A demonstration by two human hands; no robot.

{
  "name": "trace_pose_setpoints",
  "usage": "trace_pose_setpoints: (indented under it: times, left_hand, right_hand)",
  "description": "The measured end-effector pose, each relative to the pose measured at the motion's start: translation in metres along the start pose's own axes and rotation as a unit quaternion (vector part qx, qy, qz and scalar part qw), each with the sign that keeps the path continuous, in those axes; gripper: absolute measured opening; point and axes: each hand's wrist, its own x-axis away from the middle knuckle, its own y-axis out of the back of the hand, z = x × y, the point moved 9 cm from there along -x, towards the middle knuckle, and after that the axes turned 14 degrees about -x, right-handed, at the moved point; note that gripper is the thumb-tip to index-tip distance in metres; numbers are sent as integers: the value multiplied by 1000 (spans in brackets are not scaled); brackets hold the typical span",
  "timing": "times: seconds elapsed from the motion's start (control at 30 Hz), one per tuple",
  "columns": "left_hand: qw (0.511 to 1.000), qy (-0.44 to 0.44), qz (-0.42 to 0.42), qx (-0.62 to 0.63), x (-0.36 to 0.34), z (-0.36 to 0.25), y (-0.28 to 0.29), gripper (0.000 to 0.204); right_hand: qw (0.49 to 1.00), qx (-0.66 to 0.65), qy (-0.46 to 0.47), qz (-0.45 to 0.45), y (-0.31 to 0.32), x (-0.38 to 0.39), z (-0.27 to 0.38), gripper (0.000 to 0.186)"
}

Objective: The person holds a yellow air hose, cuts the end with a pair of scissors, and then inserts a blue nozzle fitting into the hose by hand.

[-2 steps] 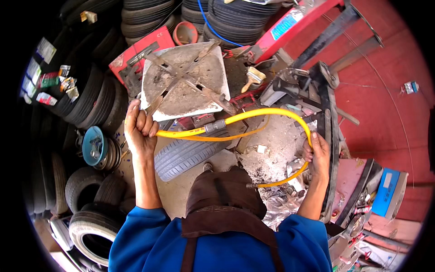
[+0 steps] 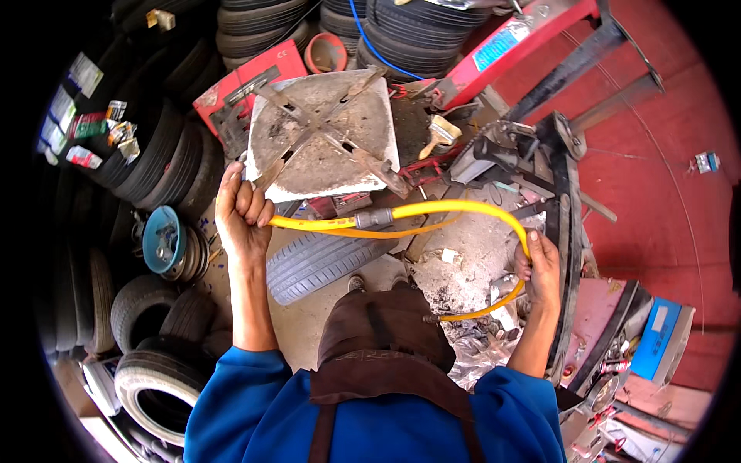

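Yellow hose [image 2: 455,206] | grasped in left fingers [image 2: 255,205] and right fingers [image 2: 524,270] | arched lower between them than a moment earlier

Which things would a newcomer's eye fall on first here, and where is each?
First comes the bright yellow hose, arching between the person's left hand and right hand. Ahead of it sits a square tyre-changer turntable crossed by dirty metal arms. Black tyres crowd the dark left side.

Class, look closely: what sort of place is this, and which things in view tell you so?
Probably a tyre workshop: there are stacked tyres, a square platform with crossed metal bars like a tyre changer's, and a yellow hose.
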Motion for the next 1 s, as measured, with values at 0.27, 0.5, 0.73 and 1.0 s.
trace_pose_setpoints:
  times: [0.27,0.5,0.73,1.0]
  left_hand:
    - [996,-47,-49,-62,-23,2,-33,20]
    - [991,-50,-29,-121,-42,14,-88,20]
    - [953,166,51,-250,5,64,-103,18]
    - [829,420,216,-300,89,101,-110,20]
  right_hand:
    - [936,170,-27,308,-125,-45,-19,34]
    - [895,244,106,358,-166,-77,9,26]
    - [854,264,82,440,-145,-65,6,23]
    - [733,321,131,586,-182,-28,7,24]
